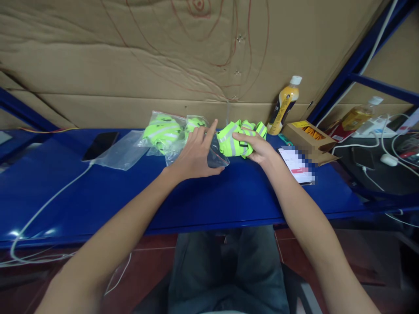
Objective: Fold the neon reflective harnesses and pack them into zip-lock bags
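My right hand (257,146) is closed around a folded bundle of neon-yellow reflective straps (231,141) with grey stripes and a dark buckle. Just left of it, my left hand (194,152) has its thumb and fingers spread wide at a clear plastic zip bag (218,158). The bag shows between thumb and fingers; whether the fingertips are inside it is hidden. Behind my left hand lies a bagged neon-yellow strap bundle (195,123), partly covered. Further left is another bundle in a clear bag (163,133).
Flat clear bags (122,150) lie on the blue table (209,200) beside a black phone (101,146) with a white cable. On the right are a yellow drink bottle (285,104), an open cardboard box (309,139) and a lit phone (294,165). Cardboard (147,65) walls the back.
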`<state>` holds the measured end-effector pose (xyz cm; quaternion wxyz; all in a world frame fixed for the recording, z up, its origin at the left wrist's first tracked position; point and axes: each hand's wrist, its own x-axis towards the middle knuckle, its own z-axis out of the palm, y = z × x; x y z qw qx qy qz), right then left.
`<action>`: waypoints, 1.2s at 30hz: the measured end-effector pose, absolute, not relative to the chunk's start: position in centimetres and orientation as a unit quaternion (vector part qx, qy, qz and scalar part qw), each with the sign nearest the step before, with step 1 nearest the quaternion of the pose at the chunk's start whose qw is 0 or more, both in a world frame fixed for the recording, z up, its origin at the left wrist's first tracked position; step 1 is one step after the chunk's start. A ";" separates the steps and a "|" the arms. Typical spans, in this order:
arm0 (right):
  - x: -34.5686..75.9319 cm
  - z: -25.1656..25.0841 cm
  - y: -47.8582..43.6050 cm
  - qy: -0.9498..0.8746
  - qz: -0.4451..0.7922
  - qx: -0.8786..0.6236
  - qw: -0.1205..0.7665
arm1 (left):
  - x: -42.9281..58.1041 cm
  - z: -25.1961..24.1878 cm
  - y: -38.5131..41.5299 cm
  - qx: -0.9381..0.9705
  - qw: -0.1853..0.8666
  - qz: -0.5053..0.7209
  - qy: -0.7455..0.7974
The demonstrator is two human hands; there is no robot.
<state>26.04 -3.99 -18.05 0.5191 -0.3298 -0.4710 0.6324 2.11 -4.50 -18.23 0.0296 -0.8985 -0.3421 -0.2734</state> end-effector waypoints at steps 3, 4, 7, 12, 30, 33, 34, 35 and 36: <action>25.8 -17.6 -4.4 -0.460 0.618 -0.365 0.523 | 1.9 -18.1 -4.4 -0.900 0.054 -0.271 -0.336; 25.7 -17.5 -4.5 -0.457 0.609 -0.382 0.524 | 1.8 -18.0 -4.3 -0.900 0.064 -0.267 -0.338; 25.4 -17.3 -4.7 -0.458 0.574 -0.438 0.519 | 1.6 -17.8 -4.3 -0.899 0.092 -0.255 -0.344; 24.5 -17.7 -4.8 -0.539 0.437 -0.505 0.513 | 1.8 -18.0 -4.6 -0.911 0.138 -0.212 -0.324; 24.0 -17.1 -5.7 -0.617 0.413 -0.439 0.507 | 1.9 -18.1 -4.4 -0.859 -0.031 -0.283 -0.425; 23.6 -17.5 -5.5 -0.648 0.358 -0.445 0.504 | 2.0 -18.1 -4.7 -0.877 -0.001 -0.278 -0.392; 23.5 -17.6 -5.4 -0.662 0.330 -0.444 0.506 | 2.0 -18.2 -4.6 -0.881 0.005 -0.276 -0.384; 23.5 -17.7 -5.4 -0.674 0.304 -0.443 0.507 | 1.9 -18.3 -4.6 -0.886 0.005 -0.272 -0.375; 23.4 -17.8 -5.3 -0.683 0.283 -0.442 0.508 | 1.7 -18.3 -4.4 -0.890 0.000 -0.269 -0.367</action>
